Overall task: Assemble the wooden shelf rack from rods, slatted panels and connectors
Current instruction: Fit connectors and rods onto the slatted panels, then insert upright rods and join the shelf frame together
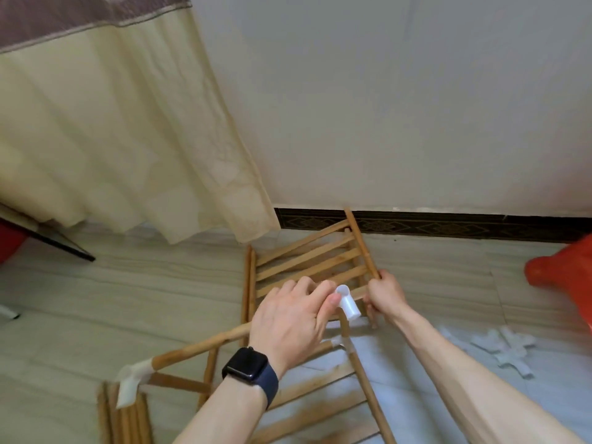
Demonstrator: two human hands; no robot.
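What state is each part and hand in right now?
left hand: pinches the connector.
connector: off any rod, open ends showing.
right hand: grips the side rod.
far panel: slats in place between two rods.
near rod: fitted into a corner connector.
spare rods: lying loose on the floor.
spare connectors: loose on the floor.

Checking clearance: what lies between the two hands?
Head view: a white connector, pinched by the left hand, over panel slats; the right hand grips a rod.

Home room: cream curtain [121, 139], tiled floor [128, 283], patterned skirting [448, 224], plain wall [384, 91].
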